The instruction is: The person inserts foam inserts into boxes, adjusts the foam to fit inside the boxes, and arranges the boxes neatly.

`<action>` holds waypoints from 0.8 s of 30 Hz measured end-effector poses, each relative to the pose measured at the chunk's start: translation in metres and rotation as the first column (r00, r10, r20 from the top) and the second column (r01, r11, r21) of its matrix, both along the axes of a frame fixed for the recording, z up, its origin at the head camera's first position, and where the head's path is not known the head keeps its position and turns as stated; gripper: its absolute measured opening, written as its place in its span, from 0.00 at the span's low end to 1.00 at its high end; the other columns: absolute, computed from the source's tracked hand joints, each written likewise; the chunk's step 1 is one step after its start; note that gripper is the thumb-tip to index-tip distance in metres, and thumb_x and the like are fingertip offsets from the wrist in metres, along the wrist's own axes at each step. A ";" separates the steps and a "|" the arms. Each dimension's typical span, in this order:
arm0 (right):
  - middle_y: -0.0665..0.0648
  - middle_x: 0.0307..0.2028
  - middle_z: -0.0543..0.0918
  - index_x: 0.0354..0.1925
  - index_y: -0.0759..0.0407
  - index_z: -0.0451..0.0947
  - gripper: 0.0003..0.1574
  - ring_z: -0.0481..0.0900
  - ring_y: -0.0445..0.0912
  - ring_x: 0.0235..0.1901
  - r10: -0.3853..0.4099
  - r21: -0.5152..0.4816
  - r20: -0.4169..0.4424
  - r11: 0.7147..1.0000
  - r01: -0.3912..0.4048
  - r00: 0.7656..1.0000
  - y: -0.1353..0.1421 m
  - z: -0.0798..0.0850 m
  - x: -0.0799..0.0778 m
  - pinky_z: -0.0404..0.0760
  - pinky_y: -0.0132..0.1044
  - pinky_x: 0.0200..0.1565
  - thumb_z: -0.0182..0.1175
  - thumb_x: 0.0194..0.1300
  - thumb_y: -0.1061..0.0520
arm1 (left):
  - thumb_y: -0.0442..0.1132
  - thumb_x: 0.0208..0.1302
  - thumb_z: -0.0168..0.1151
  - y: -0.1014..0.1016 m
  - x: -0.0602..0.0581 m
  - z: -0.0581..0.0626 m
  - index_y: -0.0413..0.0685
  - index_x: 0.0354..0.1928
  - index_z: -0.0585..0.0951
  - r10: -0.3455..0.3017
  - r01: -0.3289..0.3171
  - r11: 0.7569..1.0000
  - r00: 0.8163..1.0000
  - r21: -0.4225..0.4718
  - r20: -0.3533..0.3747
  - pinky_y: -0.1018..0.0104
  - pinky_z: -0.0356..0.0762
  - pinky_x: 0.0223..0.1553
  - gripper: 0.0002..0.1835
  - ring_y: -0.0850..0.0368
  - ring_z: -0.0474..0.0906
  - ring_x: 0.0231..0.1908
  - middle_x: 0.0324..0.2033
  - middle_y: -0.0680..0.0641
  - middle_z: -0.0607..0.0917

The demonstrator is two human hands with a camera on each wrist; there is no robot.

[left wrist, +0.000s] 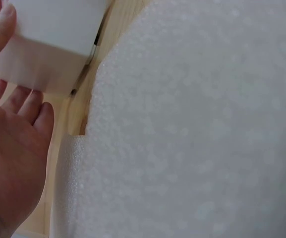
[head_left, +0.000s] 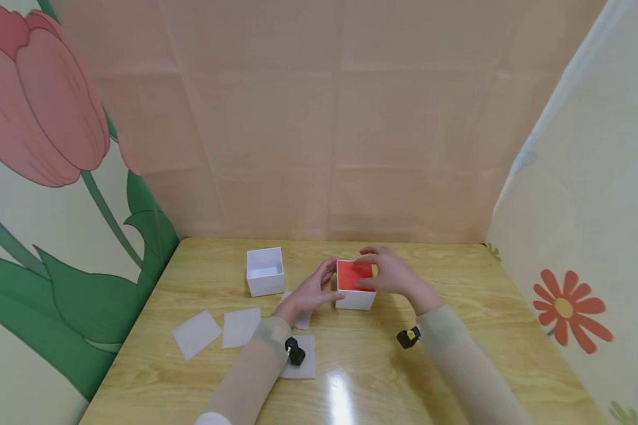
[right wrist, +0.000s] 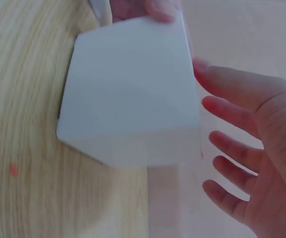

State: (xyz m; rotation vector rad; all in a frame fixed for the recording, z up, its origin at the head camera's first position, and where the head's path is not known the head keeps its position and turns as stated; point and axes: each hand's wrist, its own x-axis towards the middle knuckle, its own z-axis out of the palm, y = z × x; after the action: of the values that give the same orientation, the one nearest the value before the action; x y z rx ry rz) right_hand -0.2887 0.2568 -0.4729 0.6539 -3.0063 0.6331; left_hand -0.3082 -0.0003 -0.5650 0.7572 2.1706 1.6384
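Note:
A white box (head_left: 355, 301) with a flat red square (head_left: 347, 274) filling its top stands toward the back of the table. My left hand (head_left: 311, 292) grips its left side, thumb at the front corner and fingers toward the far side. Over the red top hovers my right hand (head_left: 396, 274), fingers spread and loosely bent. In the right wrist view the right thumb (right wrist: 232, 84) is right at the box's upper edge, with the other fingers apart from the box wall. The left wrist view shows the left palm (left wrist: 16, 148) beside the white box (left wrist: 48, 44).
Left of the hands stands a second white box (head_left: 266, 282) with an open top. Thin white foam squares lie about the left: one (head_left: 197, 334), another (head_left: 241, 326), and one (head_left: 305, 366) under the left forearm. A pink cloth (head_left: 329, 147) hangs behind the wooden table (head_left: 361, 378).

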 end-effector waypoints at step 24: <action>0.64 0.74 0.72 0.66 0.44 0.85 0.36 0.67 0.67 0.71 -0.019 -0.011 0.019 1.000 0.019 1.000 -0.025 -0.015 -0.004 0.78 0.67 0.64 0.81 0.61 0.43 | 0.47 0.69 0.76 -0.001 -0.001 0.002 0.60 0.85 0.53 -0.022 0.022 1.000 0.999 -0.008 -0.028 0.58 0.57 0.80 0.52 0.53 0.58 0.81 0.82 0.52 0.63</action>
State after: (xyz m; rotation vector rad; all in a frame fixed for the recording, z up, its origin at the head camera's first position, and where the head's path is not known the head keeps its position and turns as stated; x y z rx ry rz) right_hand -0.2928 0.2322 -0.4879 0.6222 -3.0200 0.6580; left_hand -0.3096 -0.0014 -0.5631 0.8040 2.1788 1.6166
